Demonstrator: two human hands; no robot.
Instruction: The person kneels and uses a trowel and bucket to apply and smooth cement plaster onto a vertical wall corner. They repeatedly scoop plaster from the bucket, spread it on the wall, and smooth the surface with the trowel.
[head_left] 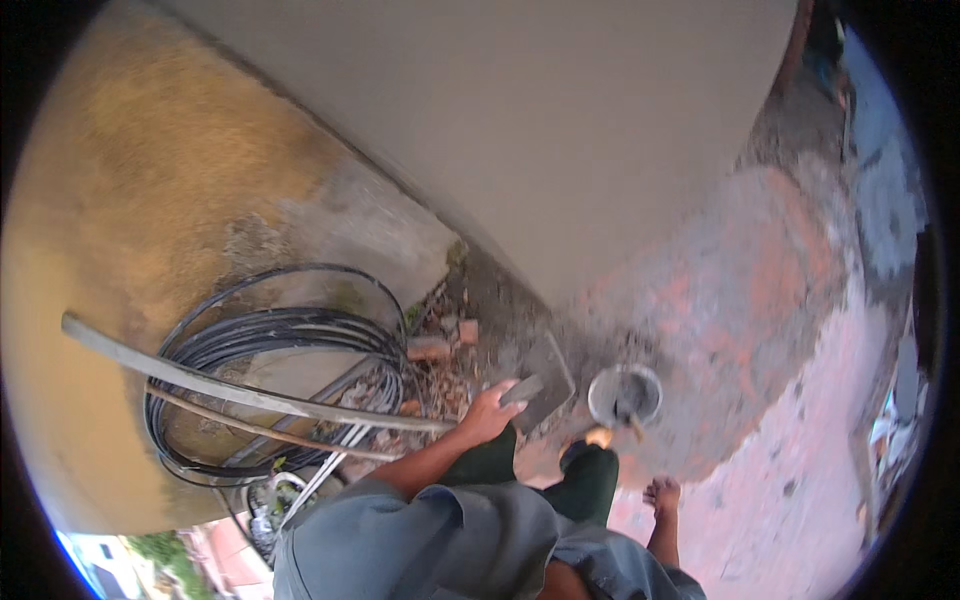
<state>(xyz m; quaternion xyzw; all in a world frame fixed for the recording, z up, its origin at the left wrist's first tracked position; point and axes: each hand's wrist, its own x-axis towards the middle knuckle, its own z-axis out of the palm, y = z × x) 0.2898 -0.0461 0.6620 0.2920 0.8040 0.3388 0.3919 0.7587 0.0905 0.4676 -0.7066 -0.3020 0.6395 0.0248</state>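
My left hand (pixel 490 412) is closed around the handle of a plastering float (pixel 550 385), a flat dark grey plate with a pale edge, held in front of my knees. To the right of the float stands a round grey bucket (pixel 597 398) with wet grey mortar inside. A trowel (pixel 637 430) with a light wooden handle leans in the bucket, handle toward me. My right hand (pixel 662 495) hangs low at my right side, over the pinkish ground; its fingers are loosely bent and apart, and nothing shows in them.
A smooth grey plastered wall (pixel 520 120) rises ahead, beside a yellowish wall (pixel 160 180) on the left. Coiled black hose (pixel 290 330), a long grey strip (pixel 240 390) and broken bricks (pixel 430 348) lie left. Mortar smears the ground (pixel 720 330) at right.
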